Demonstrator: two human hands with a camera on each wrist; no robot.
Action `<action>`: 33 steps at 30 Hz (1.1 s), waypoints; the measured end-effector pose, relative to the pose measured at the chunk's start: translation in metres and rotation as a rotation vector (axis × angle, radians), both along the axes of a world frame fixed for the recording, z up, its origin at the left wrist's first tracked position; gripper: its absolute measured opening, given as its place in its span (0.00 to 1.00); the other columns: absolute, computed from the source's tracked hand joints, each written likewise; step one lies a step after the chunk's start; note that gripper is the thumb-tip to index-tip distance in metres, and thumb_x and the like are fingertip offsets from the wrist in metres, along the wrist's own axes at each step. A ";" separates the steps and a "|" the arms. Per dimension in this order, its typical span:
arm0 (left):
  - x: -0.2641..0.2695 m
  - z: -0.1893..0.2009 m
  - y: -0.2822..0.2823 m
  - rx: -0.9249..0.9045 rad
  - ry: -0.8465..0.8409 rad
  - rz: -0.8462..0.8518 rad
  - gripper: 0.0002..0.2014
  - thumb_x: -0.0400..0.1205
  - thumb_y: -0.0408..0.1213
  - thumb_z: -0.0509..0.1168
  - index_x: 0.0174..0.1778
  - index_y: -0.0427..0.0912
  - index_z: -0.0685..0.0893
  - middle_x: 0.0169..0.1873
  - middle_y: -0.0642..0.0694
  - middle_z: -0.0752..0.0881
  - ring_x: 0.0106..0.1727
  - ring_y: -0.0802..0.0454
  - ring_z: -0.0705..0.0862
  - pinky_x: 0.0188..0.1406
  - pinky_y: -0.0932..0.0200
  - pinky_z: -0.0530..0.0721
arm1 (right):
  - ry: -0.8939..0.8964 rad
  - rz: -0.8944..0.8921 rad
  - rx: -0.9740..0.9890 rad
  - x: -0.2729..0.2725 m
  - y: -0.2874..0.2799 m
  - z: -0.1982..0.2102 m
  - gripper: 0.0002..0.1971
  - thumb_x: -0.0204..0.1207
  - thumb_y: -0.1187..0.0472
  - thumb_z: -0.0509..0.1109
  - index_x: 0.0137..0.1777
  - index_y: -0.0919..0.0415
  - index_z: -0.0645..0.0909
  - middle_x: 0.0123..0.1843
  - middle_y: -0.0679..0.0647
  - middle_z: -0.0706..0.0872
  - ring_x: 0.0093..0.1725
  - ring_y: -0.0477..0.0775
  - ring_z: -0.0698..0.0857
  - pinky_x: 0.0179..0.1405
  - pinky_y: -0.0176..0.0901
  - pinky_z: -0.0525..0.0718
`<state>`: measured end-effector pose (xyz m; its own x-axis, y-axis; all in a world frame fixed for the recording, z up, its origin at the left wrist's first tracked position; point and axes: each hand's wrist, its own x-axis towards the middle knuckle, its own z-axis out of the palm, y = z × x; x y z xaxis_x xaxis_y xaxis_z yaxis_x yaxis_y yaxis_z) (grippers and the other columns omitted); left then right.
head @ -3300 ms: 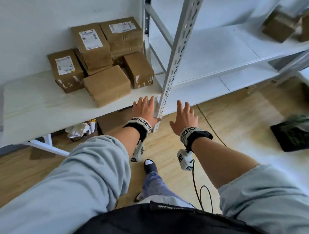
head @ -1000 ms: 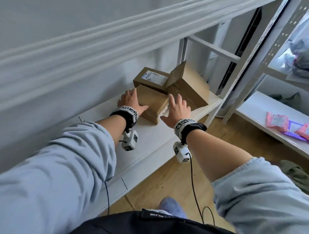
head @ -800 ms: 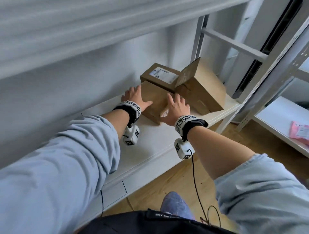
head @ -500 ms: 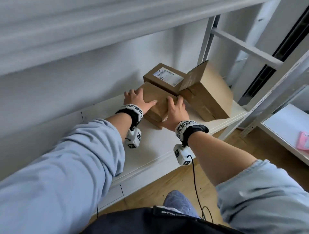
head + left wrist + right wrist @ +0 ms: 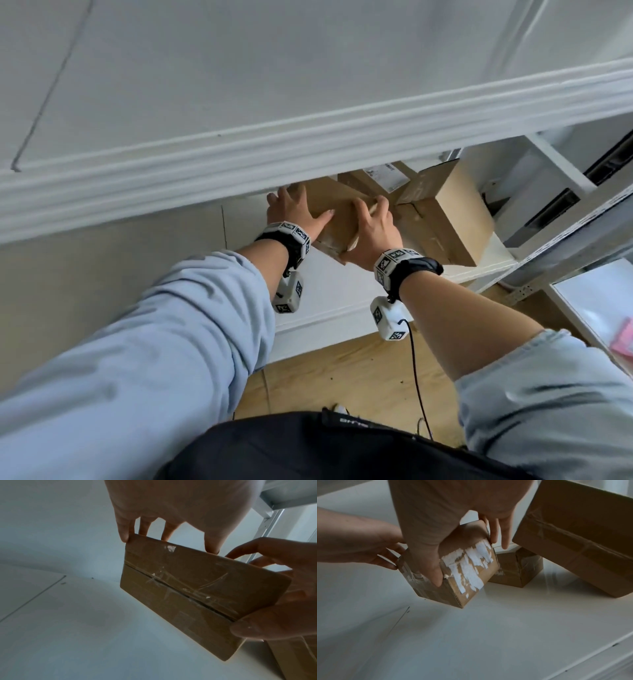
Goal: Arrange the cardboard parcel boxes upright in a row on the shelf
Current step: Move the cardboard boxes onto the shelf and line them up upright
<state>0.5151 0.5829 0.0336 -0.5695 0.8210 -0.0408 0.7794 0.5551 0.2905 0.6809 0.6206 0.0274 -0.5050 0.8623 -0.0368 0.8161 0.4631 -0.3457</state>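
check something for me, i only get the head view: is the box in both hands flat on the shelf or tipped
Observer: Tipped. The right wrist view shows the box tilted, one corner lowest over the shelf; I cannot tell whether it touches.
Operator: anything on the end by the right hand
Observer: Torn white label scraps, beside the right hand thumb.
Operator: and the left side
Observer: The left hand has its fingertips on the top edge, above a taped seam.
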 end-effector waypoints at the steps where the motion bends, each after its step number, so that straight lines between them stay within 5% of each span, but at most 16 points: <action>1: -0.003 0.001 -0.010 0.004 0.004 0.005 0.43 0.74 0.72 0.61 0.80 0.50 0.63 0.74 0.37 0.66 0.74 0.36 0.65 0.68 0.44 0.72 | -0.002 0.007 0.010 -0.003 -0.009 0.002 0.58 0.48 0.45 0.87 0.79 0.49 0.60 0.76 0.65 0.58 0.69 0.72 0.73 0.54 0.62 0.87; 8: -0.047 0.005 -0.111 0.043 0.038 0.036 0.43 0.75 0.73 0.59 0.81 0.50 0.62 0.71 0.38 0.68 0.71 0.36 0.67 0.68 0.45 0.72 | -0.014 0.082 0.076 -0.045 -0.098 0.011 0.58 0.50 0.45 0.87 0.80 0.49 0.60 0.77 0.65 0.58 0.72 0.71 0.71 0.55 0.61 0.86; 20: -0.168 -0.012 -0.396 0.020 0.113 0.189 0.43 0.75 0.73 0.58 0.79 0.49 0.65 0.67 0.38 0.71 0.66 0.37 0.69 0.64 0.48 0.72 | -0.014 0.289 0.064 -0.181 -0.343 -0.004 0.55 0.52 0.38 0.83 0.79 0.51 0.62 0.76 0.63 0.60 0.63 0.69 0.77 0.54 0.61 0.85; 33: -0.277 -0.031 -0.641 -0.080 0.127 0.560 0.43 0.76 0.74 0.55 0.80 0.47 0.64 0.69 0.35 0.72 0.67 0.36 0.70 0.66 0.46 0.73 | -0.131 0.683 0.057 -0.340 -0.536 -0.016 0.59 0.53 0.35 0.83 0.82 0.51 0.57 0.78 0.63 0.56 0.68 0.68 0.75 0.61 0.63 0.82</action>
